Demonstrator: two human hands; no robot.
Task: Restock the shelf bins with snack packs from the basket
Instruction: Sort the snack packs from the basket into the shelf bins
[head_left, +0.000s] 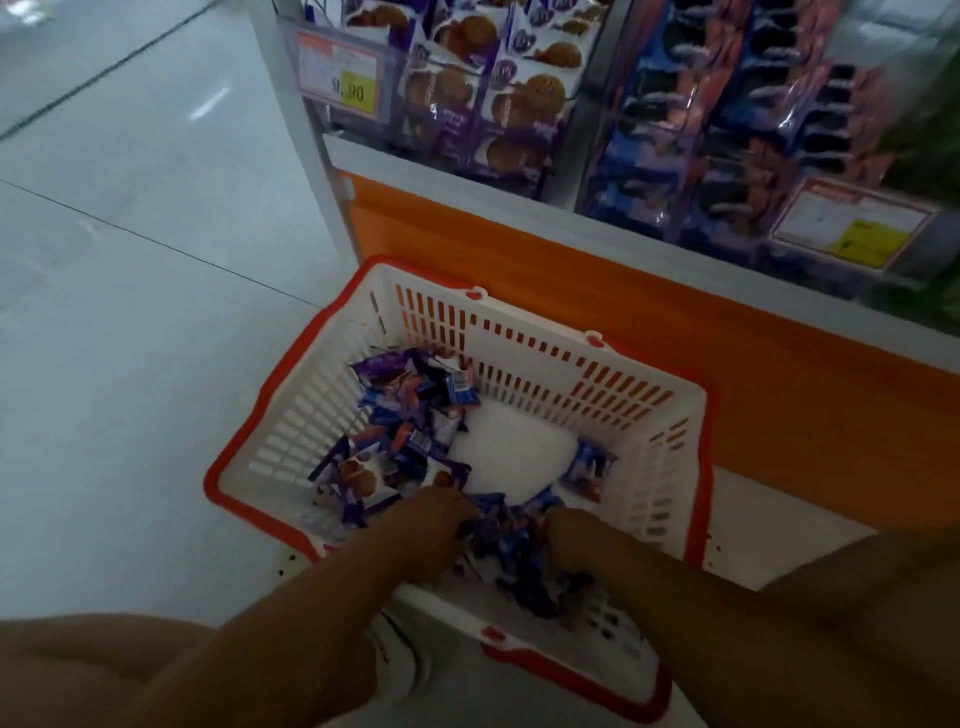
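Both hands are down in the basket (545, 358): your left hand (441, 512) and right hand (571, 535) bracket a heap of blue snack packs (514, 551), fingers buried, so I cannot tell whether they grip. Shelf bins (589, 124) stand stocked just beyond.

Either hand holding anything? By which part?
Left hand and right hand flank a bunch of blue snack packs in the basket, one each side. Whether either has a grip cannot be told.
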